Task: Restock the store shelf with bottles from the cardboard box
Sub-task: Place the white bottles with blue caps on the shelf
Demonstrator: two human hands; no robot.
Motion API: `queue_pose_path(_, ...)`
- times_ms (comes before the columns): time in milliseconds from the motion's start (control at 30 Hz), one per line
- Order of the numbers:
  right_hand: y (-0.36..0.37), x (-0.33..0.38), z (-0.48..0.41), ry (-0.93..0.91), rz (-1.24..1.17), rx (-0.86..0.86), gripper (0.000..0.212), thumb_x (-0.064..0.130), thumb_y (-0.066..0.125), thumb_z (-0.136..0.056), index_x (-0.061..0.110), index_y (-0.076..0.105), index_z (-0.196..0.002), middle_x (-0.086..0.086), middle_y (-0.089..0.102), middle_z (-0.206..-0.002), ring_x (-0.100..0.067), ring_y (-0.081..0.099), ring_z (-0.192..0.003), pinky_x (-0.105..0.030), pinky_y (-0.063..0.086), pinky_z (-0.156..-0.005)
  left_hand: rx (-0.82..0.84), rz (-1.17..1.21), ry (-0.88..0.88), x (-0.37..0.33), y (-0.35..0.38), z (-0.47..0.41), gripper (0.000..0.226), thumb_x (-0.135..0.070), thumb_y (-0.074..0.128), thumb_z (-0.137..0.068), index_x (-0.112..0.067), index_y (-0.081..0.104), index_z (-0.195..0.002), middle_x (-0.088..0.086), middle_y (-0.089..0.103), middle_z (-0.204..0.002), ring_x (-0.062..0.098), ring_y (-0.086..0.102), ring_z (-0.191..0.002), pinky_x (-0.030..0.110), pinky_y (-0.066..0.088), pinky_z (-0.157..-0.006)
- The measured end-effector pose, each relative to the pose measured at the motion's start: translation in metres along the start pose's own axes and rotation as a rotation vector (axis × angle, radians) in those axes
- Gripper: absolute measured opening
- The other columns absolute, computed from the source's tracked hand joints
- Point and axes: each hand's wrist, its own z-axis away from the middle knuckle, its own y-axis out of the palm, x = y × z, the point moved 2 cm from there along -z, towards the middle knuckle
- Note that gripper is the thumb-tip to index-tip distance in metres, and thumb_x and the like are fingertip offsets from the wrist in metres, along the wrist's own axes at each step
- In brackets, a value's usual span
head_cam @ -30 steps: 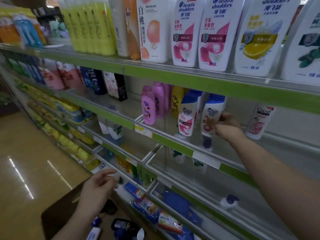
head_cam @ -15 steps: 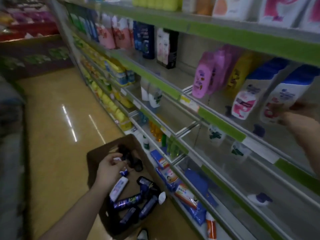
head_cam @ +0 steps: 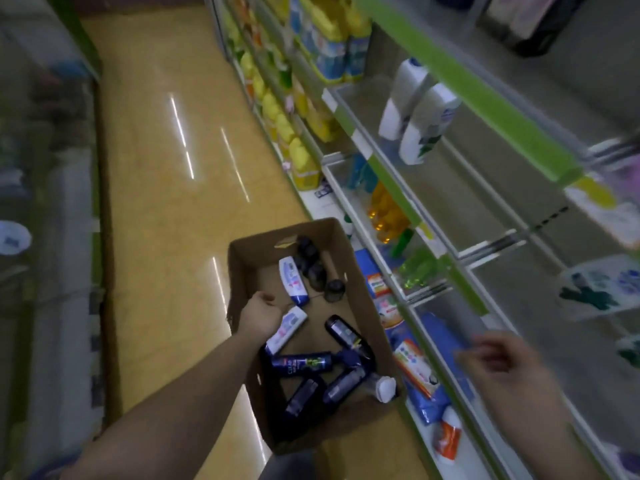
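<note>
An open cardboard box [head_cam: 239, 271] stands on the floor against the shelving. Inside lie several dark blue bottles [head_cam: 301, 362], some black caps and two white bottles. My left hand [head_cam: 259, 313] reaches down into the box and is closed over one end of the nearer white bottle [head_cam: 289, 327]. The other white bottle [head_cam: 292, 280] lies just beyond it. My right hand [head_cam: 502, 358] hovers, blurred, in front of the lower shelves with fingers apart and nothing in it. The green-edged shelf [head_cam: 460, 88] above holds two upright white bottles [head_cam: 422, 126].
Yellow bottles [head_cam: 301, 161] fill the lower shelves farther down the aisle. Blue and orange packs [head_cam: 433, 341] lie on the bottom shelf beside the box. The tan floor [head_cam: 166, 188] runs left of the box, with another shelf unit [head_cam: 52, 237] at the far left.
My view has tipped down from the shelf to the box. My right hand left the bottle on the shelf and dropped lower. My left hand went into the box onto a white bottle.
</note>
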Motion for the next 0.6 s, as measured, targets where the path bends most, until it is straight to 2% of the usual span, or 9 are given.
queue_pose_path(100,0.123,-0.006,-0.043,0.074,0.109,0.328,0.019,0.021,0.080,-0.082,0.027,0.063,-0.089,0.003,0.068,-0.072,-0.004,0.065,-0.068,-0.029,0.053,-0.068,0.080,-0.082,-0.046,0.016,0.019,-0.034,0.045,-0.029,0.062,-0.091,-0.010,0.057,-0.132,0.011,0.061,-0.133,0.028,0.058,-0.120,0.028,0.045,-0.095)
queue_pose_path(167,0.192,-0.007,-0.074,0.077,0.228,0.467,0.014,0.029,0.074,-0.086,0.028,0.061,-0.093,0.008,0.067,-0.077,-0.008,0.065,-0.077,-0.024,0.047,-0.067,0.118,-0.133,-0.072,0.033,0.034,-0.052,0.048,-0.032,0.063,-0.091,-0.007,0.057,-0.131,0.011,0.062,-0.130,0.028,0.060,-0.117,0.026,0.044,-0.086)
queue_pose_path(233,0.252,-0.012,-0.101,0.070,0.291,0.534,0.018,0.033,0.071,-0.086,0.026,0.065,-0.101,0.009,0.069,-0.089,-0.016,0.066,-0.091,-0.027,0.049,-0.075,0.123,-0.167,-0.103,0.054,0.049,-0.071,0.046,-0.038,0.065,-0.090,-0.008,0.059,-0.124,0.010,0.064,-0.123,0.027,0.063,-0.110,0.026,0.045,-0.081)
queue_pose_path(300,0.308,-0.027,-0.122,0.103,0.349,0.578,0.025,0.034,0.068,-0.086,0.019,0.067,-0.107,-0.002,0.073,-0.104,-0.024,0.066,-0.101,-0.031,0.051,-0.083,0.144,-0.203,-0.188,0.078,0.065,-0.089,0.045,-0.042,0.063,-0.089,-0.012,0.059,-0.123,0.008,0.064,-0.121,0.024,0.064,-0.105,0.027,0.049,-0.084)
queue_pose_path(333,0.330,-0.035,-0.131,0.103,0.371,0.587,0.028,0.036,0.066,-0.087,0.018,0.067,-0.109,-0.004,0.073,-0.108,-0.026,0.066,-0.103,-0.032,0.051,-0.083,0.166,-0.236,-0.216,0.089,0.073,-0.099,0.044,-0.041,0.060,-0.090,-0.014,0.058,-0.124,0.007,0.063,-0.122,0.022,0.063,-0.105,0.029,0.051,-0.088)
queue_pose_path(467,0.393,-0.072,-0.162,0.157,0.388,0.578,0.039,0.037,0.066,-0.089,0.018,0.063,-0.122,-0.004,0.070,-0.116,-0.026,0.065,-0.106,-0.026,0.045,-0.078,0.191,-0.421,-0.231,0.112,0.099,-0.126,0.062,-0.037,0.059,-0.087,-0.017,0.038,-0.143,0.008,0.045,-0.140,0.027,0.049,-0.126,0.037,0.045,-0.104)
queue_pose_path(600,0.440,-0.104,-0.191,0.199,0.484,0.469,0.047,0.042,0.067,-0.086,0.013,0.057,-0.121,-0.011,0.068,-0.118,-0.032,0.065,-0.106,-0.032,0.052,-0.082,0.165,-0.571,-0.180,0.124,0.120,-0.141,0.069,-0.032,0.058,-0.089,-0.020,0.024,-0.148,0.008,0.035,-0.147,0.028,0.042,-0.133,0.036,0.043,-0.100)
